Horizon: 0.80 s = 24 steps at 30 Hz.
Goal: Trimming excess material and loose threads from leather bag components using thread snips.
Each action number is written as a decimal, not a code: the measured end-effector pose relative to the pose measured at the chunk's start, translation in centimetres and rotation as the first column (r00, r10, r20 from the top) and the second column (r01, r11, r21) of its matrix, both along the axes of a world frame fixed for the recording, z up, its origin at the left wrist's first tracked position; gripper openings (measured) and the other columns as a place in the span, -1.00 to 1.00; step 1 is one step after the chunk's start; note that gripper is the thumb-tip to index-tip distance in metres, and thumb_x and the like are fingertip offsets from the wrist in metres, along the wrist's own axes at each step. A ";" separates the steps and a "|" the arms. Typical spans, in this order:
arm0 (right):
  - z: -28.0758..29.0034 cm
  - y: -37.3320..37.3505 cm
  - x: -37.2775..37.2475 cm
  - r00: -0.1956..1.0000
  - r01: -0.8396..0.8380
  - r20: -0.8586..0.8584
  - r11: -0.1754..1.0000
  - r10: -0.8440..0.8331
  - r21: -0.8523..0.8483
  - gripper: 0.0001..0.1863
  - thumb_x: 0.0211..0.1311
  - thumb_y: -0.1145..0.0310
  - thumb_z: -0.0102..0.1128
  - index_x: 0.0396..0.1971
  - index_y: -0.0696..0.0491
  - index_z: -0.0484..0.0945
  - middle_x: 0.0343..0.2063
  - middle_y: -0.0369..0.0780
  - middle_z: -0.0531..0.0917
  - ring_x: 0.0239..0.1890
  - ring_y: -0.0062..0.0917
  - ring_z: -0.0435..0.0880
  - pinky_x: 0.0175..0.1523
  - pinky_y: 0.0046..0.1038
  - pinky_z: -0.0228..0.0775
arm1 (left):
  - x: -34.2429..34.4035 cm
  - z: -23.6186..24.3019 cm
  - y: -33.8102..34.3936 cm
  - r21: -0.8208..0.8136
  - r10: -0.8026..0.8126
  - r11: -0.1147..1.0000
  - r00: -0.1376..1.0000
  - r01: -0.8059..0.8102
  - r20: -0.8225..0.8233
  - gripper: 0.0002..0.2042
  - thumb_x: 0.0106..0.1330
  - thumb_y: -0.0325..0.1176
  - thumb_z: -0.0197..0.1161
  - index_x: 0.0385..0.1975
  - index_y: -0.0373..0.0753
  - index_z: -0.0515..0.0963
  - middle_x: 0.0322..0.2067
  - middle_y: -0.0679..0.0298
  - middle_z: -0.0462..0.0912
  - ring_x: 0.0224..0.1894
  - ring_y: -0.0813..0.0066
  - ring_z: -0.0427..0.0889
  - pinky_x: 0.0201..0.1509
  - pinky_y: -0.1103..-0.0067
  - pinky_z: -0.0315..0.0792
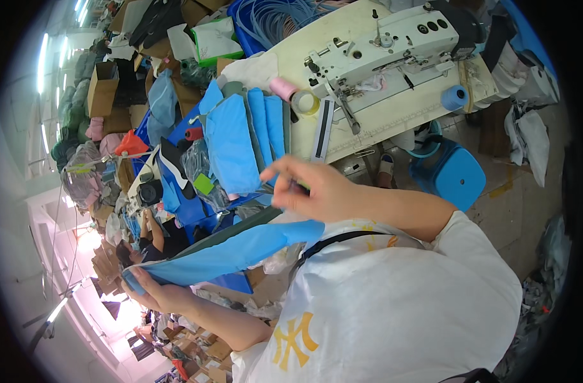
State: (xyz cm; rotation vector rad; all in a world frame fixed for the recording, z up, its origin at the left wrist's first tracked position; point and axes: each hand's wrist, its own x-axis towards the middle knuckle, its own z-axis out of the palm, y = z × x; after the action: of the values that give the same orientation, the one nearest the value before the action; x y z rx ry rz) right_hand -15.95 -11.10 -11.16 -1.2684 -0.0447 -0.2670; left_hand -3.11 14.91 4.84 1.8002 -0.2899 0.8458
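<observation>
My left hand (pixel 154 293) grips one end of a long blue fabric strip (pixel 221 255), with a dark grey-green layer along its upper edge. The strip stretches rightward until its other end lies against my shirt, below my right hand. My right hand (pixel 313 191) is raised near a pile of blue cut fabric pieces (pixel 234 143), its fingers curled together. Something small and dark shows between those fingers, too hidden to name. The pile lies at the left end of the sewing table, with grey-green layers among the blue.
A white sewing machine (pixel 387 48) stands on the cream table (pixel 393 121). Near it are a pink thread cone (pixel 282 88), a yellow tape roll (pixel 305 102), a grey ruler-like bar (pixel 322 131) and a blue thread spool (pixel 454 97). A blue stool (pixel 454 175) stands right; another person (pixel 148 246) sits left.
</observation>
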 end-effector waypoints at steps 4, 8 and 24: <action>-1.0 -0.7 0.0 0.984 0.179 0.009 0.984 -0.179 -0.010 -0.63 0.32 0.39 0.24 0.08 0.07 0.41 -0.38 -0.33 0.62 -0.45 -0.67 0.50 -0.33 -0.55 0.37 | 0.5 -0.2 0.7 0.041 -0.023 0.999 0.999 0.024 -0.032 -0.66 0.44 -0.28 0.21 0.06 -0.39 0.45 -0.15 0.22 0.56 -0.16 0.55 0.53 -0.07 0.64 0.44; 1.8 -0.8 -1.1 0.999 -0.033 -0.026 0.999 0.033 -0.019 -0.52 0.23 0.40 0.34 0.12 0.06 0.40 -0.33 -0.37 0.62 -0.51 -0.76 0.38 -0.39 -0.62 0.29 | 0.3 -0.1 -0.1 0.022 -0.049 0.999 0.998 0.049 0.024 -0.75 0.41 -0.32 0.22 -0.06 -0.36 0.50 -0.33 0.15 0.64 -0.23 0.35 0.68 -0.09 0.46 0.63; 0.0 1.1 -1.8 0.984 0.115 0.154 0.977 -0.088 -0.179 -0.44 0.11 0.39 0.47 0.10 -0.01 0.43 -0.21 -0.31 0.67 -0.59 -0.69 0.44 -0.48 -0.61 0.34 | 0.7 -0.3 0.5 -0.016 -0.012 1.000 1.000 0.011 -0.004 -0.68 0.45 -0.32 0.18 0.05 -0.41 0.46 -0.12 0.18 0.57 -0.13 0.53 0.54 -0.03 0.61 0.45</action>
State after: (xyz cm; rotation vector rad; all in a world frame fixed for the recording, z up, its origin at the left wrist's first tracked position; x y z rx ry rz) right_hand -17.80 -10.01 -11.11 -1.4388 -0.1326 -0.4520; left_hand -2.39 15.45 4.57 1.7838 -0.2899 0.8341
